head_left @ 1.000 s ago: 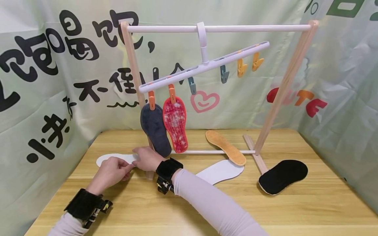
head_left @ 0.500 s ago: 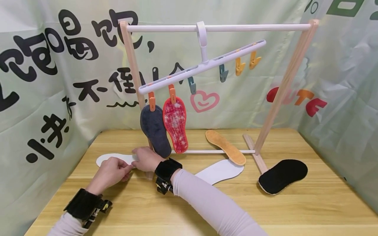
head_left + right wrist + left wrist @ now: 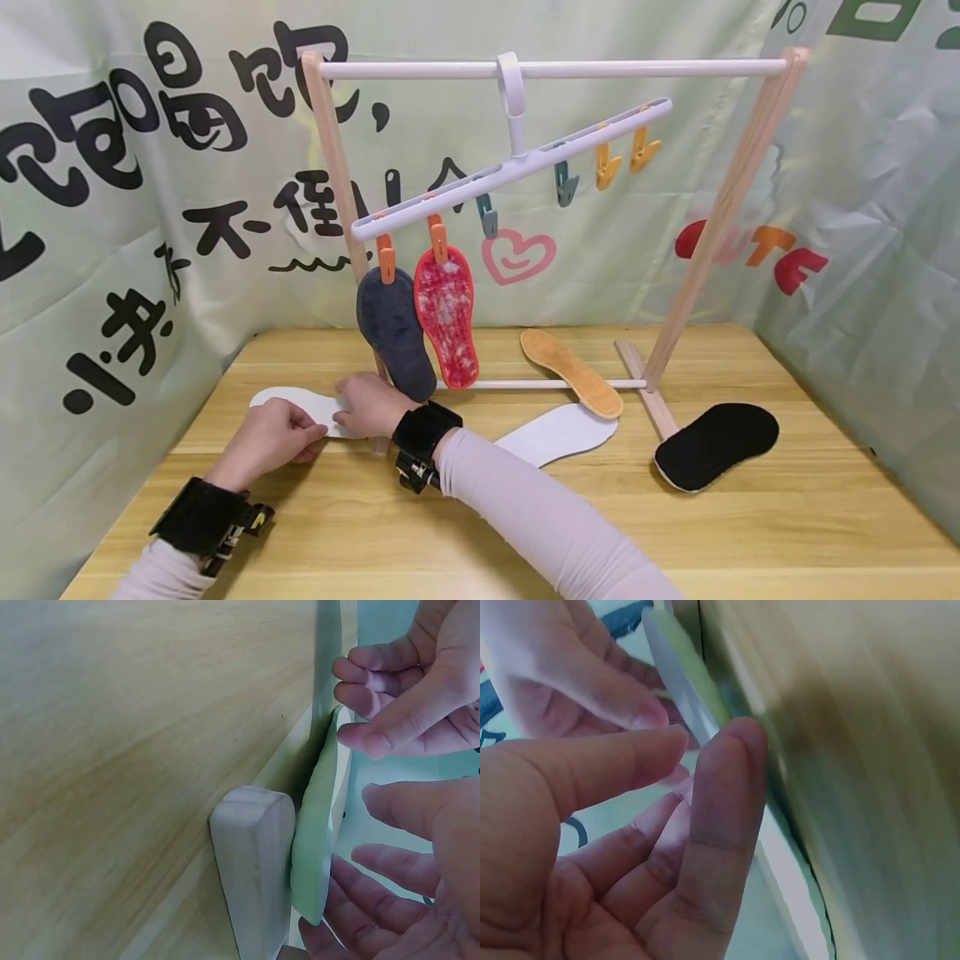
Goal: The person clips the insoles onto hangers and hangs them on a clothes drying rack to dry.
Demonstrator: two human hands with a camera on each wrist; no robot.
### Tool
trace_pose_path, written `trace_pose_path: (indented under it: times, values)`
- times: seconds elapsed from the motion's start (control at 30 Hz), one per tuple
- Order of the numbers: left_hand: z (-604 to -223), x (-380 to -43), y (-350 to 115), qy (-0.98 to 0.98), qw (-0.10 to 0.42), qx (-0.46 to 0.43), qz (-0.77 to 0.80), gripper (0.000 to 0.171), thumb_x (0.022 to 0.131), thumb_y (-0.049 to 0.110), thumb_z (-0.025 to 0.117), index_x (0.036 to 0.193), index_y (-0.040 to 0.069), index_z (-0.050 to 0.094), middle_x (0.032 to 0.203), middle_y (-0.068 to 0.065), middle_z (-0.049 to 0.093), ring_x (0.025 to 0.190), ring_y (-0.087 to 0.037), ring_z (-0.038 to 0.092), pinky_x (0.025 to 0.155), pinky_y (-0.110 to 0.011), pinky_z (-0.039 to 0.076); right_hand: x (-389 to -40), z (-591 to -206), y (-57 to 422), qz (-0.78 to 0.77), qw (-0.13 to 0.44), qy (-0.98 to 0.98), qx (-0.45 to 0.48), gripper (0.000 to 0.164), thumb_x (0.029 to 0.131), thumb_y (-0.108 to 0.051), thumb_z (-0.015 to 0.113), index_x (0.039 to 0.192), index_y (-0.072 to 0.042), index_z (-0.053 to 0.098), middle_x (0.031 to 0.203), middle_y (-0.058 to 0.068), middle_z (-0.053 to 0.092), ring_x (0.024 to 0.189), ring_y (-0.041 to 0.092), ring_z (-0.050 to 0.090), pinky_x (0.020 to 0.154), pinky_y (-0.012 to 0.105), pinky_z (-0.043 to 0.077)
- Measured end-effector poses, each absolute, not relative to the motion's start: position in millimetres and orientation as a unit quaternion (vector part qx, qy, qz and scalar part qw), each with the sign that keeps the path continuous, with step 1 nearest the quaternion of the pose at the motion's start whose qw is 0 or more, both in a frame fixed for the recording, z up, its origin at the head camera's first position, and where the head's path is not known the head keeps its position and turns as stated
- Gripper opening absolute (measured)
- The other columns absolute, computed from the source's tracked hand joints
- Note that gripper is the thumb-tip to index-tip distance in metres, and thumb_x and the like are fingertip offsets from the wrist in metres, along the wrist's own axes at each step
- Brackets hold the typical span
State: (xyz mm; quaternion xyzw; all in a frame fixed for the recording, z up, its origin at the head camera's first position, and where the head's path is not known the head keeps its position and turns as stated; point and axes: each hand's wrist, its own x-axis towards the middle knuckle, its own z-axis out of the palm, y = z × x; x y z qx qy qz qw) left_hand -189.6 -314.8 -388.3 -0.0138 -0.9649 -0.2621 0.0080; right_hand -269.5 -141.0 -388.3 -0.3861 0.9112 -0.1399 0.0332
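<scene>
A white insole lies at the left of the wooden table, its right end hidden by my right hand. In the right wrist view, the fingers of that hand touch the pale green side of the insole near its end, thumb standing apart. My left hand is at the insole's near edge, its fingertips by the rim. Seen from the left wrist, thumb and index finger have a gap between them, and the insole passes behind the index finger. A dark grey insole hangs just above my right hand.
From a tilted white hanger hang a red insole and several clips. The wooden rack's left foot stands beside the white insole. An orange insole, another white insole and a black insole lie at the right.
My left hand has shifted slightly left and away from my right hand. The white insole has turned a little, its left end shifting slightly right. My right hand has stayed put.
</scene>
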Motion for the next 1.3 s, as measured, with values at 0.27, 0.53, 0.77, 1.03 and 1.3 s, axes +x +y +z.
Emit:
trace_pose_path:
  times: [0.27, 0.53, 0.77, 1.03, 1.3]
  values:
    - [-384.8, -188.8, -329.5, -0.97, 0.003, 0.0, -0.245, 0.033, 0.091, 0.024, 0.082, 0.064, 0.011, 0.07, 0.055, 0.006, 0.064, 0.056, -0.011, 0.058, 0.059, -0.027, 0.039, -268.1, -387.2, -142.0, -0.147, 0.047, 0.914, -0.375, 0.046, 0.105, -0.029, 0.071, 0.147, -0.009, 0.065, 0.143, 0.004, 0.072, 0.132, 0.013, 0.067, 0.107, 0.018, 0.051]
    - [-385.6, -188.8, -334.9, -0.976, -0.015, 0.013, -0.216, 0.032, 0.088, 0.026, 0.087, 0.066, 0.011, 0.069, 0.054, 0.004, 0.065, 0.055, -0.013, 0.061, 0.06, -0.031, 0.042, -264.9, -390.2, -145.3, -0.158, 0.054, 0.917, -0.362, 0.046, 0.104, -0.03, 0.072, 0.145, -0.01, 0.066, 0.138, 0.002, 0.074, 0.127, 0.01, 0.068, 0.103, 0.016, 0.05]
    - [-386.3, -188.7, -334.8, -0.975, -0.012, 0.022, -0.219, 0.031, 0.087, 0.026, 0.087, 0.067, 0.011, 0.07, 0.054, 0.004, 0.066, 0.054, -0.013, 0.062, 0.06, -0.032, 0.043, -266.3, -393.2, -149.1, -0.16, 0.049, 0.914, -0.37, 0.039, 0.103, -0.03, 0.073, 0.135, -0.009, 0.072, 0.114, 0.0, 0.078, 0.098, 0.008, 0.068, 0.082, 0.016, 0.048]
    - [-387.6, -188.8, -335.3, -0.975, -0.002, 0.019, -0.22, 0.03, 0.084, 0.022, 0.089, 0.064, 0.011, 0.069, 0.053, 0.005, 0.065, 0.054, -0.012, 0.063, 0.059, -0.032, 0.044, -267.7, -392.6, -150.0, -0.17, 0.036, 0.909, -0.379, 0.033, 0.103, -0.025, 0.073, 0.076, -0.014, 0.059, 0.073, -0.004, 0.059, 0.07, 0.008, 0.056, 0.063, 0.016, 0.039]
    - [-387.8, -188.2, -335.4, -0.976, -0.003, 0.012, -0.219, 0.029, 0.081, 0.018, 0.088, 0.06, 0.012, 0.068, 0.053, 0.007, 0.065, 0.053, -0.012, 0.064, 0.057, -0.031, 0.043, -268.1, -391.1, -152.1, -0.18, 0.035, 0.913, -0.365, 0.049, 0.105, -0.02, 0.071, 0.064, -0.014, 0.043, 0.064, -0.005, 0.038, 0.06, 0.008, 0.041, 0.055, 0.017, 0.033]
